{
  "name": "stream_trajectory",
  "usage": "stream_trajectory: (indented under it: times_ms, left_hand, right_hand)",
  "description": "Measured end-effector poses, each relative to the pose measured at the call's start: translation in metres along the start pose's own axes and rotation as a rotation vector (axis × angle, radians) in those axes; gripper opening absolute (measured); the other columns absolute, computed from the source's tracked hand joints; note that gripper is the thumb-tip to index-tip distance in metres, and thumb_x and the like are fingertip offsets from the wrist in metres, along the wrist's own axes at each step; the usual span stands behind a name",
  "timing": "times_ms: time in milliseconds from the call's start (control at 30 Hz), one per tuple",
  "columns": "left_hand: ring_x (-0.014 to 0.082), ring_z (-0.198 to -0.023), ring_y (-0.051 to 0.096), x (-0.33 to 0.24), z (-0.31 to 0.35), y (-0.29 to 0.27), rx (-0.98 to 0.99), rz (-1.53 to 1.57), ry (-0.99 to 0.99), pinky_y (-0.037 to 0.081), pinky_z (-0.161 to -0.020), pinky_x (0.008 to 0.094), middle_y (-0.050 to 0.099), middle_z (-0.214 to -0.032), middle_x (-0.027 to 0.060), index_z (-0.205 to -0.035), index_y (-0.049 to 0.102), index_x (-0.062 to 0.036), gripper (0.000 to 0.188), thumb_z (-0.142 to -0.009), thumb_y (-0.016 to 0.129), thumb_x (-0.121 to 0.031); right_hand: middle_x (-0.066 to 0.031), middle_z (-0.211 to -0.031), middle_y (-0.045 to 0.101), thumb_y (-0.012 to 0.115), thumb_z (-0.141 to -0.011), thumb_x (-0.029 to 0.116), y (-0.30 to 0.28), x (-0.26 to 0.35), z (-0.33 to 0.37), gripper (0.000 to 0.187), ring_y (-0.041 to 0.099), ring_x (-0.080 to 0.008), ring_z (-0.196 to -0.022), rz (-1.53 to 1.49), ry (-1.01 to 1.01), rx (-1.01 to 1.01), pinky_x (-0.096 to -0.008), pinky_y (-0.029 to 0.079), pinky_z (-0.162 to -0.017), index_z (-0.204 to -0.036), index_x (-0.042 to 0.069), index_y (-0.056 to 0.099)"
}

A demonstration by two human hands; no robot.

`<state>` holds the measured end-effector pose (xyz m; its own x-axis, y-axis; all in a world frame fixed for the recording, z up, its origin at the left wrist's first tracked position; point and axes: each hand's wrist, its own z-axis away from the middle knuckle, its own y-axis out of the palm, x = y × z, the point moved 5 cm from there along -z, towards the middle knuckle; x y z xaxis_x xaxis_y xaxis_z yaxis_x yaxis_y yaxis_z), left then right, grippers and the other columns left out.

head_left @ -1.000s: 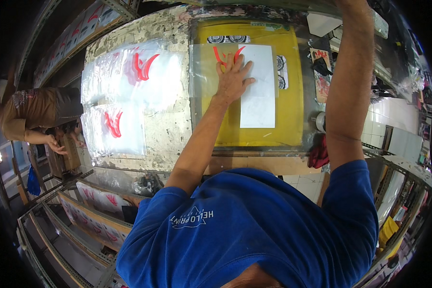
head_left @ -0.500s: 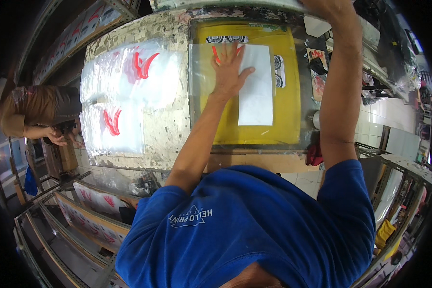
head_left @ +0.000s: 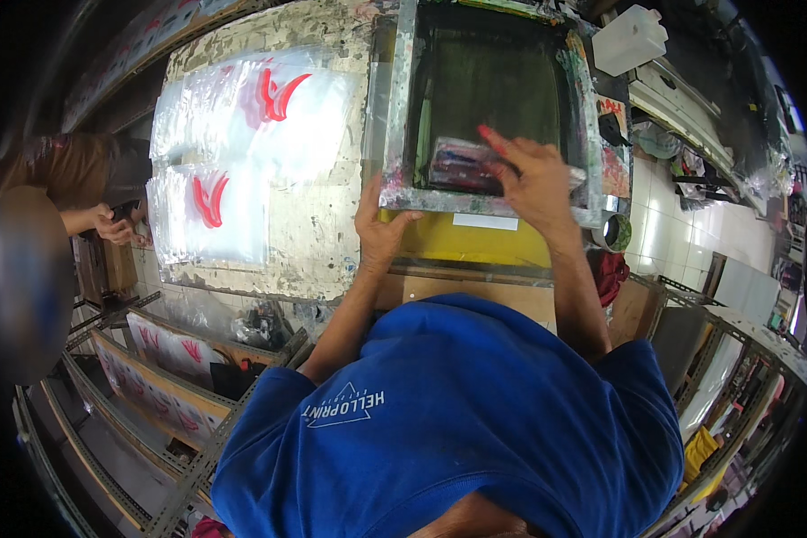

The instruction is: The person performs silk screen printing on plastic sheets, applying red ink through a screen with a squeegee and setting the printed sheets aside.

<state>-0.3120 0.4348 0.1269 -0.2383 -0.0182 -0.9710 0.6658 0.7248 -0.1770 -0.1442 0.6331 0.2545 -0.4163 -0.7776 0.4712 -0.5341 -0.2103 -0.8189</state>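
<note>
A screen printing frame [head_left: 394, 161] with a dark mesh lies lowered over the yellow board [head_left: 462, 251]. My left hand [head_left: 384, 229] is closed on the frame's near left corner, thumb along the near edge and fingers up the side. My right hand [head_left: 542, 188], one fingertip red, grips an ink-stained squeegee [head_left: 457, 160] at the near end of the mesh; the hand is slightly blurred. From under the frame's near edge peeks a white sheet [head_left: 484, 221], the rest of it hidden.
Clear plastic sheets with red printed strokes [head_left: 208, 202] cover the table's left part. A co-worker's hands [head_left: 112, 224] are beyond the left edge. A whitish plastic jug [head_left: 629, 40] stands at far right, a round can [head_left: 614, 231] nearer. Metal racks [head_left: 152, 421] hold printed sheets at lower left.
The frame has come down over the yellow board and sheet. My left hand has left the sheet for the frame's corner. My right hand has come back from the far edge onto the squeegee.
</note>
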Motion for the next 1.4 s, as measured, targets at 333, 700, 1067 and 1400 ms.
stream_trajectory:
  times_ms: [333, 700, 1067, 1400]
  left_hand:
    - [0.0401, -0.131, 0.040, 0.002, 0.006, -0.002, 0.026, -0.588, 0.183, 0.032, -0.108, 0.0503, 0.045, -0.148, 0.0215, -0.124, 0.065, 0.0010, 0.075, -0.061, 0.091, -0.029]
    - [0.0381, -0.127, 0.040, 0.001, 0.013, -0.005, 0.045, -0.582, 0.136, 0.030, -0.108, 0.0474, 0.049, -0.140, 0.0214, -0.131, 0.062, 0.0025, 0.076, -0.064, 0.088, -0.023]
    - [0.0325, -0.112, 0.051, -0.048, -0.006, -0.008, -0.127, -0.404, 0.265, 0.031, -0.102, 0.0433, 0.065, -0.109, 0.0135, -0.127, 0.064, 0.0057, 0.076, -0.065, 0.090, -0.030]
    - [0.0238, -0.105, 0.054, -0.186, -0.120, 0.008, -0.308, -0.012, 0.229, 0.042, -0.095, 0.0348, 0.067, -0.105, 0.0101, -0.114, 0.068, 0.0016, 0.039, -0.083, 0.083, -0.018]
  right_hand:
    - [-0.0065, -0.113, 0.056, 0.079, -0.064, 0.014, 0.075, -0.058, -0.027, 0.075, 0.050, -0.0277, -0.113, 0.220, 0.068, 0.127, -0.0504, 0.033, -0.097, -0.136, 0.024, 0.059]
    - [-0.0041, -0.122, 0.065, 0.079, -0.078, 0.029, 0.093, -0.189, -0.213, 0.065, 0.059, -0.0299, -0.119, 0.325, -0.114, -0.020, -0.0500, 0.038, -0.095, -0.139, 0.034, 0.059]
    - [-0.0117, -0.120, 0.071, 0.077, -0.085, 0.013, 0.009, -0.159, -0.176, 0.056, 0.066, -0.0216, -0.106, -0.233, 0.100, 0.020, -0.0299, 0.048, -0.094, -0.139, 0.019, 0.063]
    - [-0.0130, -0.104, 0.074, 0.074, -0.084, 0.009, -0.148, 0.013, -0.108, 0.041, 0.070, -0.0299, -0.090, 0.259, -0.118, -0.174, -0.0358, 0.054, -0.084, -0.124, 0.016, 0.071]
